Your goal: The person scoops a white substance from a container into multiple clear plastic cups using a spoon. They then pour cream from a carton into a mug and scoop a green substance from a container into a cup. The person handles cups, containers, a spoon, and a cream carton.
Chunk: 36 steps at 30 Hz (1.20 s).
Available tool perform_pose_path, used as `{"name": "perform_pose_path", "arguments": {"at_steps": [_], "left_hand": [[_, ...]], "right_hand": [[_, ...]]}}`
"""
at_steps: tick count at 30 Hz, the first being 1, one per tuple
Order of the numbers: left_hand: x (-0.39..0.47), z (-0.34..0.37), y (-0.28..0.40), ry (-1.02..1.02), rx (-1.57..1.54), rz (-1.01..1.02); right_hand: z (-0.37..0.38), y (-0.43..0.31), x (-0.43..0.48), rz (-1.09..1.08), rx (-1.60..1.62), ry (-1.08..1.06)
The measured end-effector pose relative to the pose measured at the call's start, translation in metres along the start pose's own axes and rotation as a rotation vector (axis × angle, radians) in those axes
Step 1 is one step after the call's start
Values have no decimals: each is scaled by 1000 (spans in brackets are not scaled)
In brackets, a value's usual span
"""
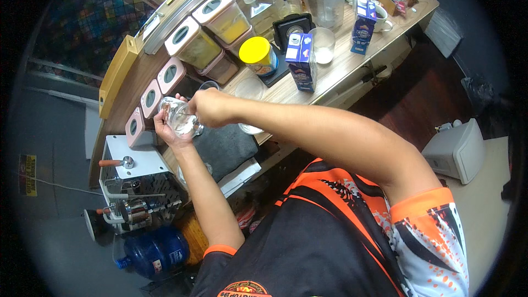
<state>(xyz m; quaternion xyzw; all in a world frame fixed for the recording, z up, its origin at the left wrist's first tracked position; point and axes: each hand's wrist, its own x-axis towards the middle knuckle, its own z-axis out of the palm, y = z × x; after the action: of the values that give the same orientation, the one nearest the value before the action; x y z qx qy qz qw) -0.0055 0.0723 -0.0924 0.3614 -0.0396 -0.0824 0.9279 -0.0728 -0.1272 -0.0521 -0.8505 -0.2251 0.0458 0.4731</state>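
Note:
My left hand (pixel 166 133) cups a clear glass (pixel 183 126) from below and from its far side, holding it tilted over the counter. My right hand (pixel 213 107) is curled at the glass's mouth, with its fingers closed on what looks like a thin utensil (pixel 186 114) reaching inside. Brown matter shows near the far end of the glass. Its exact kind is too small to tell. Below the hands lies a dark grey mat (pixel 227 146), with another clear glass (pixel 184 173) partly hidden by my left forearm.
Lidded canisters (pixel 150 95) line the counter's back edge. A yellow-lidded tub (pixel 258 55) stands on a black scale (pixel 274 75). Blue cartons (pixel 303 72), a clear pitcher (pixel 328 4) and a white cup (pixel 381 20) stand farther right. A blue water jug (pixel 154 251) lies below the left side.

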Motion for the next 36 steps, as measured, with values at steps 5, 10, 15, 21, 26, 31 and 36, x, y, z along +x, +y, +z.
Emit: {"name": "perform_pose_path", "arguments": {"at_steps": [5,10,15,21,26,31,36], "left_hand": [[18,7,3,-28,227,15],[16,-9,-6,75,-19,98],[8,-3,-4,22,58,140],[6,20,11,-139,-30,20],[2,24,10,-49,-242,252],[4,44,-7,61,91,218],[-3,61,1,-185,114,154]], "right_hand": [[44,-10,-3,14,-461,308],[32,1,24,259,852,24],[35,5,-4,-266,23,400],[32,-12,-31,-128,-183,359],[16,-11,-34,30,590,64],[31,-16,-35,-247,-270,486],[32,-25,-50,0,-595,333]]}}
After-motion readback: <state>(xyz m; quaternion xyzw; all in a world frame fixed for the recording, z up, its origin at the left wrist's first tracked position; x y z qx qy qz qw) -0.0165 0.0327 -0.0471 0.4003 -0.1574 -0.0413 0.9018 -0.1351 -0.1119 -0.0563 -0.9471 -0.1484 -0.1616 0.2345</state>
